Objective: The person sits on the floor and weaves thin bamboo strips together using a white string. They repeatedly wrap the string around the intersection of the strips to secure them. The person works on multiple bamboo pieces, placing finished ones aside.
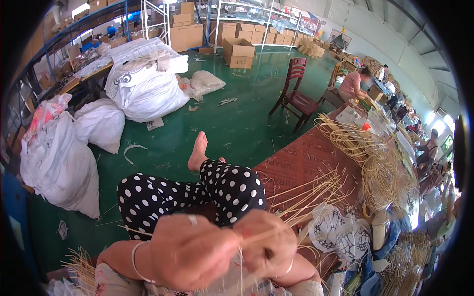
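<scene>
My left hand (192, 251) and my right hand (266, 241) are raised close together above my lap, both blurred. Their fingers are closed and meet near the middle. A thin pale cane strip (134, 231) sticks out to the left of my left hand and seems to run through both hands; its grip point is hidden by the fingers. A fine white thread (241, 271) hangs down between the hands. My legs in dotted trousers (232, 192) lie beyond them.
On the right, a reddish-brown board table (296, 153) carries loose cane sticks (316, 190), coiled cane bundles (380, 172) and butterfly-wing patterned pieces (340, 229). White sacks (64, 163) stand left. A wooden chair (298, 91), cardboard box (238, 52) and seated person (353, 84) are farther off.
</scene>
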`<state>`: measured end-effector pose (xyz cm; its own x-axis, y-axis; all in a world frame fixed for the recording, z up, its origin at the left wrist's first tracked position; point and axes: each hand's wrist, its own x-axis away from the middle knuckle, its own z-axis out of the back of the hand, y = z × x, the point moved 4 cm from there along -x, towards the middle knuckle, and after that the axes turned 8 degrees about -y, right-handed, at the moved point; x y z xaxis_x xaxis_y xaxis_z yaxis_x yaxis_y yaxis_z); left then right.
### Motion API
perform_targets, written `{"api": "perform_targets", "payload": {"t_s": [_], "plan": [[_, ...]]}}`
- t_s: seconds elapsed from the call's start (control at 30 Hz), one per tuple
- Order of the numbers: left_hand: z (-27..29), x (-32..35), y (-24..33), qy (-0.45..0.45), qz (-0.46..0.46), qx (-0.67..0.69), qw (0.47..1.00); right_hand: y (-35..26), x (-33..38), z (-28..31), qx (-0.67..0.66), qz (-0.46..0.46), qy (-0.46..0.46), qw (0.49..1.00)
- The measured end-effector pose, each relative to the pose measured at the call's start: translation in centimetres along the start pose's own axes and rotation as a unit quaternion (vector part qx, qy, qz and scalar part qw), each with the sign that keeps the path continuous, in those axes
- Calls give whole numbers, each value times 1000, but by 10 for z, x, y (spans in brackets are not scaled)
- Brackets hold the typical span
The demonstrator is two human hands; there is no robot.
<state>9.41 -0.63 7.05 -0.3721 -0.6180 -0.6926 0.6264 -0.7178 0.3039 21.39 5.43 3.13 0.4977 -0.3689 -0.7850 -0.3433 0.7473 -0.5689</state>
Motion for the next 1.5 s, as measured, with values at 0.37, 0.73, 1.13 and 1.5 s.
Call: {"api": "perform_targets", "payload": {"t_s": [0.37, 0.73, 1.13, 1.5], "plan": [[-32, 9, -63, 57, 150, 76, 984, 71, 16, -6, -20, -54, 67, 996], [-26, 8, -43, 23, 177, 246, 953, 36, 12, 14, 172, -13, 22, 985], [-28, 11, -43, 4, 199, 248, 948, 27, 7, 3, 228, 39, 28, 973], [-37, 11, -42, 49, 175, 209, 961, 31, 11, 1, 208, 10, 62, 976]]}}
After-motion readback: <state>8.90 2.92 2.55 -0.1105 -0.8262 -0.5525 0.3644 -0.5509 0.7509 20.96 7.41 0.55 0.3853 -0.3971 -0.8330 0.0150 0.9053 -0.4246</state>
